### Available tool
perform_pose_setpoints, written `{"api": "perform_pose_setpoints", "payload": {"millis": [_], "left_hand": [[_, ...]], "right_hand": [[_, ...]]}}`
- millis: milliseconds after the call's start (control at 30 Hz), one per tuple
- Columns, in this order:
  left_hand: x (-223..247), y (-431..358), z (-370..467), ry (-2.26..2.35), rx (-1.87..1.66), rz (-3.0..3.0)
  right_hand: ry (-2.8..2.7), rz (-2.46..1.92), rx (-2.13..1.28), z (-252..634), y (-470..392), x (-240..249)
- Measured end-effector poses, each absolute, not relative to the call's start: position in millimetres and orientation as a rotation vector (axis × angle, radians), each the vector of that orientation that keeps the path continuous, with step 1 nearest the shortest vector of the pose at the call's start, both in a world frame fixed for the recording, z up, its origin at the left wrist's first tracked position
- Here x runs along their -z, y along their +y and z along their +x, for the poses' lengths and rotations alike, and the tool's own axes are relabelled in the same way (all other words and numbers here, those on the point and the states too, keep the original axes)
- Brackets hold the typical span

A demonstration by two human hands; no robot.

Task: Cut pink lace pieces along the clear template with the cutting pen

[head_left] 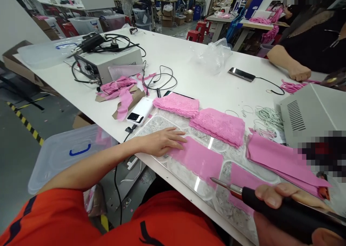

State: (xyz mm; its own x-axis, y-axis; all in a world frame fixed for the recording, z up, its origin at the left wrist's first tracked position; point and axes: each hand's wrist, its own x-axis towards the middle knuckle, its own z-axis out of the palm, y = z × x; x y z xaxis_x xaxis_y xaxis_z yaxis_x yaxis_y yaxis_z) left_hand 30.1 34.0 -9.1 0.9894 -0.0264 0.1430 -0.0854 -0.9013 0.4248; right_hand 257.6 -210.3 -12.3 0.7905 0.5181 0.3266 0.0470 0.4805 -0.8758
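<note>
My left hand (162, 142) lies flat with fingers stretched over the left end of a pink fabric piece (200, 156) on a clear template board (175, 166). In my right hand (286, 206) is a black-handled tool with a pointed metal tip (270, 206), shaped like a soldering iron. Its tip hovers or rests by the fabric's lower right corner; I cannot tell whether it touches. A second pink fabric piece (243, 175) lies on the board under the tool. Above them sit two stacks of pink lace pieces, one left (177, 104) and one right (218, 125).
A folded pink fabric stack (281, 159) lies at right, beside a grey box (319, 112). White power bank (140, 110), cables, pink scraps (119, 87) and another grey unit (110, 65) occupy the left. A phone (241, 74) and a co-worker's hand (299, 72) are across the table.
</note>
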Motion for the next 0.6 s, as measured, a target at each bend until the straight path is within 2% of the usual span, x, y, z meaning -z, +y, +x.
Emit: {"api": "perform_pose_setpoints", "payload": {"millis": [233,600], "left_hand": [[16.9,44.1,15.8,0.037,-0.072,2.667],[29.6,46.2,-10.8,0.079,-0.303,2.599]], "right_hand": [[-0.67,-1.049,-0.365,233.0,-179.0,7.5],[-0.8,-0.951,-0.461,188.2,-132.0,-8.6]]}}
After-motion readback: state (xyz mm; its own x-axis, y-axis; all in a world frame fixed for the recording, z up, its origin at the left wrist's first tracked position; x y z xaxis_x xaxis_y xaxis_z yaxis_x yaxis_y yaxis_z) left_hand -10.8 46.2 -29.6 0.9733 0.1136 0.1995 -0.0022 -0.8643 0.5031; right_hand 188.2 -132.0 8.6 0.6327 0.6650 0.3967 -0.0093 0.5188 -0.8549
